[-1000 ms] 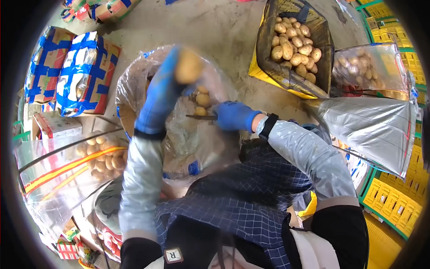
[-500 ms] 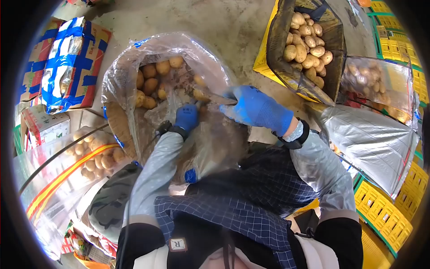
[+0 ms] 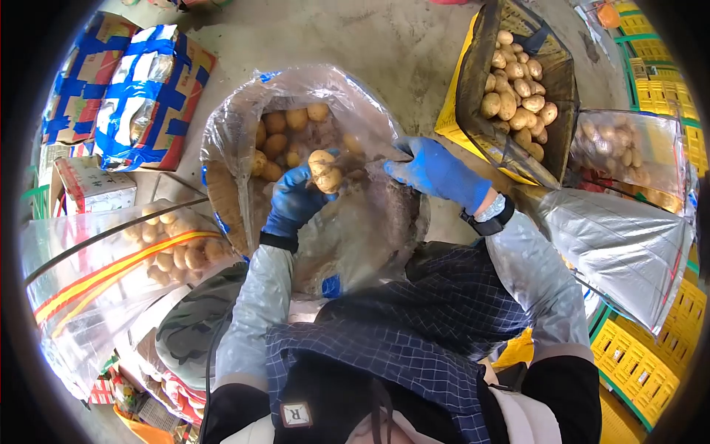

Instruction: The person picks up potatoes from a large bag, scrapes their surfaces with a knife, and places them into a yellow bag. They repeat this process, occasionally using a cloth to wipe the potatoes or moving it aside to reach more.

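Observation:
My left hand, in a blue glove, is closed around a potato held over the open plastic-lined bag. Several more potatoes lie inside that bag. My right hand, also blue-gloved, pinches the bag's clear plastic edge on its right side, with thumb and fingers pressed together.
A dark-lined yellow crate of potatoes stands at the upper right. Blue-taped boxes are at the upper left. A clear bag of potatoes lies at left, a silver sheet and yellow crates at right.
My left hand has come up out of the bag and turned, now showing a potato in its grip. My right hand still holds the plastic edge. The whole view has shifted slightly.

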Demonstrator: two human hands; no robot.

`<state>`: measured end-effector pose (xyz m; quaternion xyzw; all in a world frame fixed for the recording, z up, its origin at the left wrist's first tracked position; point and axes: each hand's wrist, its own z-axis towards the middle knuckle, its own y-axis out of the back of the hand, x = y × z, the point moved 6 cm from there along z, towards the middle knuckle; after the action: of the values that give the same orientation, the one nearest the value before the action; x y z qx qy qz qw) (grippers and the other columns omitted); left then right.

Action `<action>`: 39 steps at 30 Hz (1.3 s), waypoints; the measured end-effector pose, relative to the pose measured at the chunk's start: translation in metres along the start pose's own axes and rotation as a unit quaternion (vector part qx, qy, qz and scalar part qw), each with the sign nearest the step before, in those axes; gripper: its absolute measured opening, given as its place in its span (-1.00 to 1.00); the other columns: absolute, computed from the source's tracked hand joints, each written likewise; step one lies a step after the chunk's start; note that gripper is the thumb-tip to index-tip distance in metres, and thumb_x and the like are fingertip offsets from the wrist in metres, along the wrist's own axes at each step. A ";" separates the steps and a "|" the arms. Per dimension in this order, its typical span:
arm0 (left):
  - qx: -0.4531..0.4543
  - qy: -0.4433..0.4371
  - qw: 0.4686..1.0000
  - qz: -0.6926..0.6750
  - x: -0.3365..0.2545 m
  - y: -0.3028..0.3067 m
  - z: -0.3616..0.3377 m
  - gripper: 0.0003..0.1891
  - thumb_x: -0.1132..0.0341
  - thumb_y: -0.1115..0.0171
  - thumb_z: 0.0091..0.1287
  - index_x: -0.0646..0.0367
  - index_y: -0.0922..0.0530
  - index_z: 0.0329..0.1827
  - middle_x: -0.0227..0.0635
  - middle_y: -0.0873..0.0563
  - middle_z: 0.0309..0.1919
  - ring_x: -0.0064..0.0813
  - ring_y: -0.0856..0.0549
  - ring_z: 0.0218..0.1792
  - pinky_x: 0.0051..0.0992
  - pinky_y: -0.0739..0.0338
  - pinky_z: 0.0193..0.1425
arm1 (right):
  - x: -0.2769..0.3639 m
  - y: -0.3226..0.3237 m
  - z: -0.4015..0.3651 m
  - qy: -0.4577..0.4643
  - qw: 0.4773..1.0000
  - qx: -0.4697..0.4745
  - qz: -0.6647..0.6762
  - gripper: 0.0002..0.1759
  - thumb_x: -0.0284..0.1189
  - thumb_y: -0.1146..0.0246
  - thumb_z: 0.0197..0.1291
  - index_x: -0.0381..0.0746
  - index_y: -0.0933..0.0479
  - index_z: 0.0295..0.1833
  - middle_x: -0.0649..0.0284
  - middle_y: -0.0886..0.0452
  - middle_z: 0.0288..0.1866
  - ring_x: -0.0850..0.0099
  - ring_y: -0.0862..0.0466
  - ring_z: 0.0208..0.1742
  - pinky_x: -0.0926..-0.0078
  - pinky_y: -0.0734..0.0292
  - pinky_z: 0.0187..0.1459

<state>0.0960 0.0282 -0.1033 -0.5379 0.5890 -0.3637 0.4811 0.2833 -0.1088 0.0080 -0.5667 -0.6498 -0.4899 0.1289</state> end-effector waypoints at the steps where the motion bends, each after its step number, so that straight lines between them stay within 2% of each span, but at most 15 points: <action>1: 0.003 0.008 1.000 -0.001 -0.001 -0.004 -0.004 -0.36 0.13 -0.30 0.36 0.26 -0.40 0.44 -0.04 -0.60 0.30 0.03 -0.65 0.18 -0.24 -0.66 0.14 | 0.002 0.002 0.000 0.006 1.000 -0.017 0.002 -0.41 -0.11 -0.38 0.27 -0.42 -0.60 0.17 -0.12 -0.75 -0.12 0.10 -0.78 -0.06 0.22 -0.62 -0.01; 4: -0.026 -0.032 0.999 0.024 -0.006 -0.019 -0.025 -0.37 0.10 -0.31 0.38 0.22 -0.41 0.44 0.00 -0.58 0.31 0.08 -0.64 0.15 -0.22 -0.72 0.03 | 0.010 0.004 -0.001 0.043 0.995 -0.071 -0.059 -0.49 -0.12 -0.37 0.28 -0.34 -0.63 0.13 -0.09 -0.76 -0.16 0.07 -0.78 -0.13 0.20 -0.62 -0.08; 5: -0.034 -0.035 0.999 -0.007 -0.010 -0.012 -0.032 -0.42 0.12 -0.30 0.39 0.12 -0.44 0.43 0.03 -0.60 0.26 -0.04 -0.67 0.12 -0.17 -0.73 0.02 | 0.011 0.005 -0.003 0.068 0.985 -0.094 -0.125 -0.50 -0.12 -0.36 0.28 -0.32 -0.63 0.11 -0.12 -0.75 -0.16 0.01 -0.76 -0.14 0.18 -0.61 -0.09; 6: -0.108 -0.050 0.985 0.121 -0.018 -0.001 -0.039 -0.43 0.14 -0.30 0.39 0.10 -0.44 0.43 0.02 -0.61 0.26 -0.08 -0.69 0.09 -0.18 -0.73 0.02 | 0.011 0.005 -0.004 0.091 0.971 -0.117 -0.188 -0.52 -0.12 -0.35 0.28 -0.31 -0.64 0.09 -0.14 -0.74 -0.15 -0.04 -0.75 -0.14 0.16 -0.61 -0.09; 9: -0.291 -0.017 0.808 0.512 -0.036 0.037 -0.066 -0.51 0.19 -0.31 0.36 0.04 -0.54 0.35 -0.07 -0.71 0.12 -0.27 -0.75 -0.03 -0.24 -0.71 0.03 | -0.016 0.000 -0.004 0.053 0.960 -0.048 -0.272 -0.56 -0.14 -0.34 0.27 -0.28 -0.64 0.05 -0.18 -0.70 -0.13 -0.19 -0.68 -0.14 0.11 -0.60 -0.11; 12: -0.229 0.178 0.594 0.751 -0.012 0.057 -0.074 -0.58 0.09 -0.34 0.31 0.05 -0.67 0.18 -0.10 -0.81 -0.10 -0.26 -0.79 -0.10 -0.27 -0.71 -0.03 | 0.000 0.020 -0.013 0.009 0.971 -0.062 -0.232 -0.53 -0.12 -0.36 0.22 -0.30 -0.65 0.01 -0.17 -0.72 -0.08 -0.14 -0.70 -0.03 0.05 -0.61 -0.01; 15: -0.120 0.151 0.528 0.827 0.018 0.068 -0.043 -0.58 0.15 -0.30 0.29 0.05 -0.67 0.19 -0.11 -0.83 -0.10 -0.17 -0.79 -0.02 -0.30 -0.63 0.17 | -0.007 0.038 -0.012 0.027 0.986 -0.108 -0.124 -0.52 -0.14 -0.38 0.24 -0.31 -0.65 0.07 -0.10 -0.75 -0.14 0.03 -0.77 -0.12 0.18 -0.63 -0.06; 18: -0.216 0.047 0.514 0.829 0.024 0.092 0.017 -0.53 0.18 -0.30 0.27 0.01 -0.64 0.26 -0.09 -0.77 0.08 -0.08 -0.75 0.08 -0.26 -0.59 0.25 | 0.017 0.052 -0.025 -0.032 0.995 -0.084 0.042 -0.54 -0.19 -0.39 0.27 -0.32 -0.65 0.11 0.07 -0.76 -0.24 0.32 -0.75 -0.25 0.33 -0.62 -0.11; 21: -0.154 -0.095 0.398 0.899 0.039 0.079 0.071 -0.52 0.21 -0.33 0.23 0.03 -0.64 0.24 -0.08 -0.70 0.20 -0.08 -0.70 0.17 -0.20 -0.59 0.25 | 0.036 0.052 -0.029 -0.048 0.992 -0.066 0.096 -0.58 -0.24 -0.38 0.30 -0.33 -0.64 0.12 0.21 -0.73 -0.28 0.50 -0.67 -0.28 0.42 -0.61 -0.14; 24: -0.138 0.008 0.350 0.926 0.057 0.087 0.106 -0.57 0.25 -0.30 0.20 -0.09 -0.62 0.19 -0.13 -0.54 0.34 0.05 -0.55 0.30 -0.07 -0.57 0.25 | 0.042 0.045 -0.025 -0.022 0.997 -0.058 0.048 -0.57 -0.23 -0.37 0.30 -0.33 -0.64 0.12 0.20 -0.73 -0.29 0.49 -0.68 -0.29 0.43 -0.61 -0.16; 28: -0.171 0.078 0.430 0.883 0.052 0.111 0.118 -0.64 0.32 -0.35 0.16 -0.05 -0.65 0.07 -0.07 -0.58 0.25 0.07 -0.59 0.22 -0.07 -0.58 0.20 | 0.041 0.044 -0.021 -0.073 0.995 -0.027 0.060 -0.57 -0.22 -0.36 0.31 -0.32 -0.64 0.13 0.18 -0.72 -0.29 0.50 -0.67 -0.30 0.43 -0.60 -0.17; 31: -0.242 -0.063 0.486 0.837 0.027 0.095 0.084 -0.66 0.33 -0.34 0.18 -0.01 -0.65 0.06 0.00 -0.61 0.20 0.06 -0.63 0.16 -0.11 -0.59 0.22 | 0.029 0.045 -0.018 -0.075 0.993 -0.036 0.083 -0.57 -0.23 -0.35 0.32 -0.33 -0.64 0.12 0.21 -0.71 -0.29 0.51 -0.65 -0.30 0.45 -0.59 -0.17; 34: -0.278 0.026 0.604 0.747 0.014 0.137 0.052 -0.63 0.29 -0.33 0.21 0.00 -0.65 0.11 0.01 -0.64 0.18 0.06 -0.66 0.13 -0.13 -0.58 0.26 | 0.027 0.042 -0.021 -0.029 0.991 -0.046 0.122 -0.57 -0.24 -0.34 0.32 -0.35 -0.64 0.11 0.26 -0.70 -0.30 0.52 -0.63 -0.31 0.47 -0.57 -0.19; 37: -0.222 -0.085 0.470 0.850 0.020 0.114 0.033 -0.59 0.23 -0.34 0.22 -0.02 -0.65 0.16 -0.07 -0.62 0.24 0.04 -0.67 0.14 -0.11 -0.60 0.23 | 0.042 0.043 -0.027 -0.004 0.994 -0.046 0.097 -0.58 -0.25 -0.35 0.31 -0.36 -0.64 0.11 0.29 -0.69 -0.31 0.54 -0.62 -0.32 0.47 -0.56 -0.21; 39: -0.175 -0.113 0.435 0.876 0.030 0.092 0.038 -0.56 0.20 -0.35 0.20 -0.01 -0.65 0.18 -0.14 -0.63 0.26 0.01 -0.67 0.16 -0.13 -0.61 0.21 | 0.063 0.047 -0.041 0.000 0.993 -0.061 0.101 -0.59 -0.25 -0.35 0.32 -0.36 -0.65 0.10 0.29 -0.68 -0.32 0.54 -0.61 -0.33 0.47 -0.55 -0.22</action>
<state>0.1074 0.0163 -0.2061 0.1566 0.7370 0.4269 0.5001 0.2877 -0.1086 0.0964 -0.6362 -0.5578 -0.5134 0.1433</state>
